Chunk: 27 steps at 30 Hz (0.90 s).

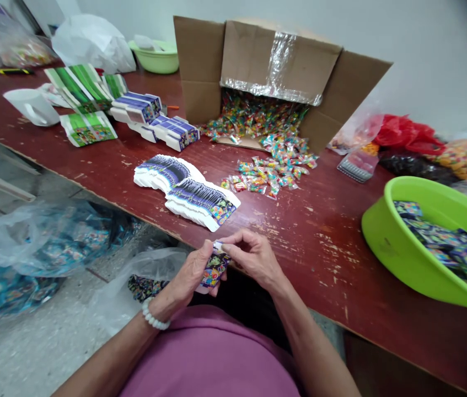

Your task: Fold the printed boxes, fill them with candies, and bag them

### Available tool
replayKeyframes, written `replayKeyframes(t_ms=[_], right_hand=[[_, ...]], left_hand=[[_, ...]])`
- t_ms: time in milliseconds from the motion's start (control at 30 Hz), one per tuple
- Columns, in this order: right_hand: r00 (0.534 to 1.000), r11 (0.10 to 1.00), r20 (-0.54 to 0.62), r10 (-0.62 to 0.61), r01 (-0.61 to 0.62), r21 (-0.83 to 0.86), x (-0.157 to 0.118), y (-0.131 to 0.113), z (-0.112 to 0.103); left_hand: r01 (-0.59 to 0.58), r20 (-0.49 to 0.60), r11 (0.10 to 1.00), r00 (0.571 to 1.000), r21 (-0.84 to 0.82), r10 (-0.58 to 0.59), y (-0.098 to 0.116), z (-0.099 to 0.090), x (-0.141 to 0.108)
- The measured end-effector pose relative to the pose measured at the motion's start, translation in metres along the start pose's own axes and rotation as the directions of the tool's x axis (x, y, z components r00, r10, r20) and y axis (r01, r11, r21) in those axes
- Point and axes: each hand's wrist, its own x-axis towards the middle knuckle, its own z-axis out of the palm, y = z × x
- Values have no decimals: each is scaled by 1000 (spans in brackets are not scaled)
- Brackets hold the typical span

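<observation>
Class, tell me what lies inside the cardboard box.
Colourful wrapped candies show inside the cardboard box and spill onto the table. The back cannot be seen: the taped panel and candies cover it.

— What's hidden on the small carton [215, 269]?
— Part lies under the left hand [193, 271]; its print is too small to read
— And the green tub [390, 248]?
— Cut off at right, like the blurred bag [57, 237] at left

Held carton [215, 269] shows multicolour print on dark ground. Fanned flat cartons [200, 197]: purple-blue, white edges. Wrapped candies [272, 168] are mixed red, yellow, green. Tabletop [295, 226]: dark red.
</observation>
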Motion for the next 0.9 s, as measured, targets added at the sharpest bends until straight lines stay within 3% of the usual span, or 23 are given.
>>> replayKeyframes(t_ms=[100, 200, 300, 367, 400, 467, 600, 700, 767, 900], right_hand=[[984, 986, 121, -132, 143, -84, -9, -6, 1], [964, 945, 158, -214, 246, -217, -9, -6, -1], [961, 893, 152, -230, 270, -360, 16, -3, -14], [965, 836, 46, -257, 246, -490, 51, -2, -29], [961, 773, -20, -275, 208, -599, 71, -1, -37], [973, 488, -1, -229, 114, -866, 112, 1, -50], [987, 361, 13, -158, 70, -930, 162, 13, -63], [993, 319, -6, -118, 32, -947, 162, 25, -71], [994, 316, -44, -99, -10, -949, 152, 30, -80], [993, 406, -98, -59, -66, -912, 131, 31, -104]], left_hand=[[32, 20, 996, 999, -89, -30, 1, 0, 0], [40, 32, 986, 999, -160, -36, 4, -1, 0], [27, 9, 975, 1000, -222, -26, 6, -3, -3], [34, -12, 964, 999, -264, -38, 5, -7, -6], [48, -12, 961, 998, -274, -54, 4, -9, -7], [86, 6, 958, 996, -275, -88, 1, -14, -11], [96, -9, 967, 995, -236, -101, -7, -33, -15], [69, -43, 992, 996, -103, -74, -12, -54, -17], [97, -9, 994, 995, 51, -97, -14, -70, -17], [158, 82, 875, 973, 457, -218, -11, -103, -17]])
